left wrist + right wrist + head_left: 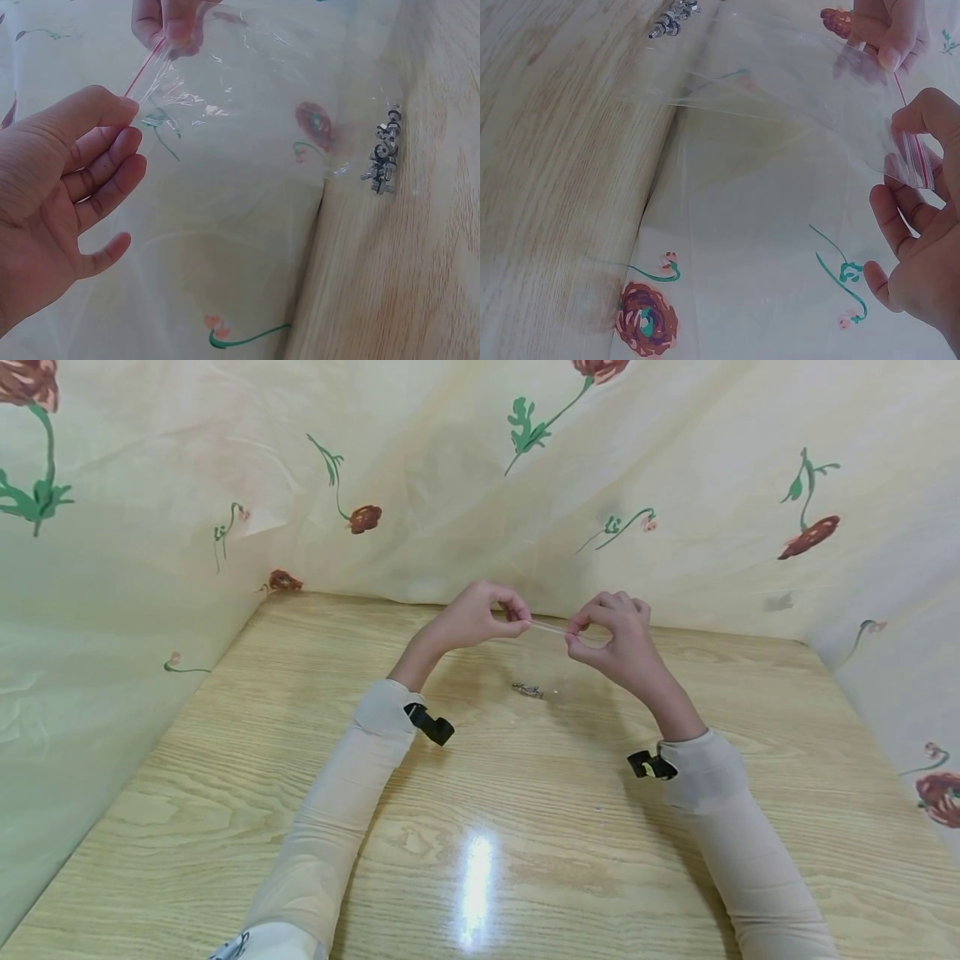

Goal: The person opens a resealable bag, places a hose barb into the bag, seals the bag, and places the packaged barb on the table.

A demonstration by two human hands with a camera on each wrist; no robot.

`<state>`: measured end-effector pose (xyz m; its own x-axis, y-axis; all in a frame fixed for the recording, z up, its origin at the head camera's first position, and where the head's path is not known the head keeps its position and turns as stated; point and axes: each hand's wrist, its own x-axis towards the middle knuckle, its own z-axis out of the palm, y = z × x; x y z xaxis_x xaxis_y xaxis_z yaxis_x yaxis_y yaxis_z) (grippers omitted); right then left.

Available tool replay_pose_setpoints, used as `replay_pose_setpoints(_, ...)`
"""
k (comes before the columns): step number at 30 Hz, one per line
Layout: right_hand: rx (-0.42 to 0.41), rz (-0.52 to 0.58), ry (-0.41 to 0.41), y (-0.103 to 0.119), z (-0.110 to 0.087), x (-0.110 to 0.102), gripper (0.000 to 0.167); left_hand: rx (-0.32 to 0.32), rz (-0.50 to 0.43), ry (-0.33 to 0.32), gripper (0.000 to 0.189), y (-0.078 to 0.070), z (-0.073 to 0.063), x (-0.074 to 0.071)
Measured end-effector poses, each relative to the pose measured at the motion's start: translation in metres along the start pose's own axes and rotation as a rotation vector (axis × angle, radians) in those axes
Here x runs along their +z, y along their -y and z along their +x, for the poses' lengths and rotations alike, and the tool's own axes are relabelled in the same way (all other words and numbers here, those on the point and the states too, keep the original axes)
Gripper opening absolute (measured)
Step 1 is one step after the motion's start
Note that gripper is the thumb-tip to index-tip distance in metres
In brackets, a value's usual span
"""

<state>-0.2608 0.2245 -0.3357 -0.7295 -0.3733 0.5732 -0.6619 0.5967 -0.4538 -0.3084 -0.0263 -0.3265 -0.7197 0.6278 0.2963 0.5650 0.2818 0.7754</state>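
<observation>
A clear zip-lock bag (247, 82) with a red line along its top hangs between both hands above the far part of the table. My left hand (480, 614) pinches one end of the zip edge between thumb and forefinger. Opposite it, my right hand (618, 635) pinches the other end in the same way, its remaining fingers loosely bent, and the red-striped corner (919, 161) shows beside them. Several small silvery metal parts (385, 154), resembling screws or nuts, lie clustered low in the bag. From the head view the zip edge appears as a thin, stretched strip.
A light wood-grain table (480, 785) spreads below the arms. Behind it and along both sides hangs a pale cloth (450, 468) with red flowers. Each wrist carries a black strap mount, the left one (430, 724) and the right one (651, 766).
</observation>
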Motion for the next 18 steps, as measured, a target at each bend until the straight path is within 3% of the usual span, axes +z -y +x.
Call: replay_pose_setpoints(18, -0.002, 0.0, -0.002, -0.0011, -0.0011, -0.002, 0.008, -0.008, -0.008, -0.007, 0.007, 0.0033, -0.0008, -0.0021)
